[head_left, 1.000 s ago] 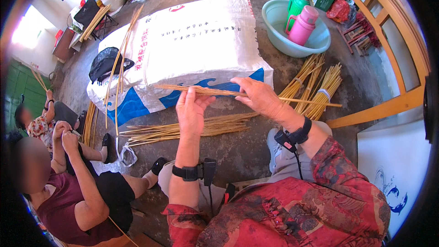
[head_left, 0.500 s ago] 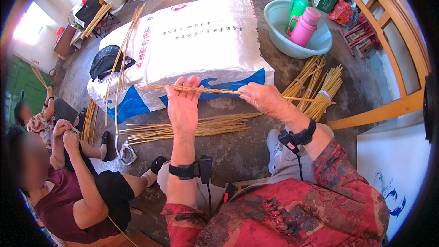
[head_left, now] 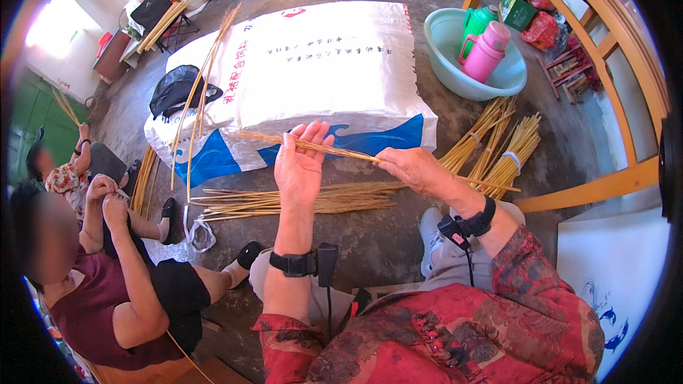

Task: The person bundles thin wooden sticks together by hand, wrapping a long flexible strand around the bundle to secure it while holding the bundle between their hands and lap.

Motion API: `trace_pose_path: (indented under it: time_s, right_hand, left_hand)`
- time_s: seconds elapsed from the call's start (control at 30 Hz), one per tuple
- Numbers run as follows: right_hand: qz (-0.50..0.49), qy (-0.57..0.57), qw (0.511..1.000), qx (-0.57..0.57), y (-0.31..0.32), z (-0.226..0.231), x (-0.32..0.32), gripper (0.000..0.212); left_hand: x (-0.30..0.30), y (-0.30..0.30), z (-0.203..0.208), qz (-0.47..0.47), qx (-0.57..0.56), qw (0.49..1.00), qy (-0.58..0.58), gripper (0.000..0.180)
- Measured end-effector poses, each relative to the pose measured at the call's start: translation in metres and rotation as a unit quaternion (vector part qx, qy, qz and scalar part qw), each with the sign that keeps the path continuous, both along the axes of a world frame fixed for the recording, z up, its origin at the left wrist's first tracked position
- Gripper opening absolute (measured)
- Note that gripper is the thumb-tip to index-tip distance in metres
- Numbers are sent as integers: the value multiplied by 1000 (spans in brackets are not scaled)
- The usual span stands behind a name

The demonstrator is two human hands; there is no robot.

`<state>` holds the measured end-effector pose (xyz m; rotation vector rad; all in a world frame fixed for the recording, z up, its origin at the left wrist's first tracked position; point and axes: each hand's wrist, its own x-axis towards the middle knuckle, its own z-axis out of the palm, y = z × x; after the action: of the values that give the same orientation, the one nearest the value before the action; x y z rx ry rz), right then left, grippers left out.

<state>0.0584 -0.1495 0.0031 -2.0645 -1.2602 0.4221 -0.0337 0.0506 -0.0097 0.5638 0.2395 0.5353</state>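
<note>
A long yellow straw stalk (head_left: 356,154) with a feathery head crosses in front of me, tilted down to the right. My right hand (head_left: 413,170) is closed around its middle, and the bare end sticks out past my wrist. Palm up, my left hand (head_left: 304,160) has its fingers stretched out, with the feathery part lying across them. Beyond my hands a white woven sack sheet (head_left: 320,64) with a blue printed border covers a low raised shape. On the floor below it lies a loose pile of similar stalks (head_left: 334,198).
Tied stalk bundles (head_left: 514,156) lie at the right, near a pale blue basin (head_left: 473,85) holding a pink thermos (head_left: 486,53) and a green one. A wooden frame (head_left: 597,181) borders the right. At left sits a co-worker (head_left: 107,291), with another person farther back. A black bag (head_left: 178,92) rests on the sheet.
My view has shifted slightly, so the scene sits a little right and lower. The stalk now slants down more to the right, still in my right hand and across my left fingers.
</note>
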Motion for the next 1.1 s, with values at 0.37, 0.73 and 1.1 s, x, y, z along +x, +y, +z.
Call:
trace_pose_path:
  time_s: [0.37,0.73,1.1]
  right_hand:
    - [-28,52,997,-49,-7,8,4,23]
    - [-40,107,993,-11,-13,7,17,28]
    - [-12,270,963,12,-8,12,19,33]
  left_hand:
    - [-7,18,11,44,36,998,-40,20]
    - [-17,40,11,115,15,992,-45,23]
    - [-23,47,10,57,30,997,30,41]
